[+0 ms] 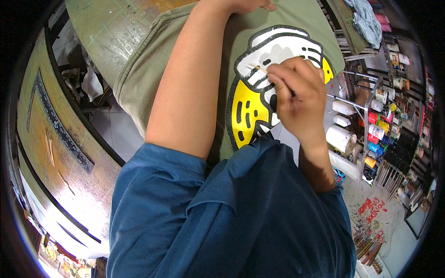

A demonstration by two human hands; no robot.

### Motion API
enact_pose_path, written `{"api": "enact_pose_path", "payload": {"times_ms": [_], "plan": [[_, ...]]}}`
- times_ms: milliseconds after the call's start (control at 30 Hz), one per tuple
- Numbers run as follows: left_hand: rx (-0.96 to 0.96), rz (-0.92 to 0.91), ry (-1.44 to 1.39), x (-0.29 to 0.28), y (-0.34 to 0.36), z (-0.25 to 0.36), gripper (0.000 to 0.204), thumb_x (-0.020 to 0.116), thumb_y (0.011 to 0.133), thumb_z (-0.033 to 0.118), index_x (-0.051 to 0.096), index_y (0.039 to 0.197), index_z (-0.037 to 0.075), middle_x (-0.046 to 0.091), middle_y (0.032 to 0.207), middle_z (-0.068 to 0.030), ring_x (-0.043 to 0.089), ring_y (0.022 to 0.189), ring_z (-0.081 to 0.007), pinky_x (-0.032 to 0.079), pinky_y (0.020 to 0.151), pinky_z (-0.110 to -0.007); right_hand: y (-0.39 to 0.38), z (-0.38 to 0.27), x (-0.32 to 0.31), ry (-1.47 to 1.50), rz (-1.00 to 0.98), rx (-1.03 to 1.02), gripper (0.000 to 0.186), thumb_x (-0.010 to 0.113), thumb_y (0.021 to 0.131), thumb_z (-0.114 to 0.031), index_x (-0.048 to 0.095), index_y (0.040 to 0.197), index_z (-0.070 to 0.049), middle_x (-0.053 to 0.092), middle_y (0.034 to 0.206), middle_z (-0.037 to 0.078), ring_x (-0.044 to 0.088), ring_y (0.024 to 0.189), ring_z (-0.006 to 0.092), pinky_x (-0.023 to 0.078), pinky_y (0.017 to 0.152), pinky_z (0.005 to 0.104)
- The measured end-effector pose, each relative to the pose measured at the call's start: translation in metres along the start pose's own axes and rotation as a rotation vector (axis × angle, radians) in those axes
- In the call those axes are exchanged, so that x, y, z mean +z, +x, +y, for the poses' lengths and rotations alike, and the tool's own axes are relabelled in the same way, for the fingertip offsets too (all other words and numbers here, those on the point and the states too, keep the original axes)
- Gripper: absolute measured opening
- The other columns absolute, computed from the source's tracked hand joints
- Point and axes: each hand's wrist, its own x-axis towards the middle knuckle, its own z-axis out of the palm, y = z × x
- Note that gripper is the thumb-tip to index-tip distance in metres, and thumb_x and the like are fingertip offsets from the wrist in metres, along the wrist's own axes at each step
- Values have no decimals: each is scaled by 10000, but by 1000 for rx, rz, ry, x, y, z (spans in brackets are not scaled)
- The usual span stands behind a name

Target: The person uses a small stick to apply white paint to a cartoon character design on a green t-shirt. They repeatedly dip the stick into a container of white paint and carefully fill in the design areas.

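— What is shown at the bench?

— An olive T-shirt [153, 60] is spread flat on the work table [99, 28]. A thin brush [259, 69] is pinched in the closed fingers of the right hand [299, 99], its tip laid on the white part of the printed design [273, 83].

— And the left hand [248, 4]?

— It is pressed on the shirt's far edge; its fingers are cut off by the frame, so their spread cannot be told.

— How far along?

— Yellow and black areas look filled; the white is apparently being touched up. Paint bottles [378, 129] are shelved at right.
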Motion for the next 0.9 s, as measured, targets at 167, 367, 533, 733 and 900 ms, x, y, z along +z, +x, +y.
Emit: {"api": "enact_pose_path", "payload": {"times_ms": [167,367,533,733,900], "plan": [[4,-2,-36,-1,0,1,312,901,660,294,785,883,110,769,869,-94,736,831,-240,553,812,-331,-1,-2,9,-21,-23,-4,281,700,715,35,722,940,-132,597,859,27,566,803,245,337,737,381],[-11,5,-18,-1,-1,1,315,900,659,293,788,887,108,769,871,-99,736,839,-247,552,822,-333,-1,2,5,31,-74,-22,284,692,714,48,730,938,-123,603,867,32,568,807,244,336,735,385],[10,6,-15,-4,-3,4,319,897,657,303,788,886,110,769,878,-102,735,849,-253,551,829,-340,2,5,3,69,-85,-29,282,688,713,47,730,932,-126,602,860,26,569,812,243,338,736,384],[-4,0,-25,-8,-4,4,337,899,648,324,790,889,116,769,883,-104,734,852,-256,551,836,-341,6,6,3,60,-102,-56,293,674,705,46,731,934,-128,597,852,22,566,814,245,343,743,382],[-1,11,5,2,2,0,344,904,643,330,791,889,118,769,884,-105,734,855,-258,551,841,-340,6,11,-1,66,-98,-41,305,658,691,56,737,920,-129,595,848,21,566,819,240,347,756,383]]}}
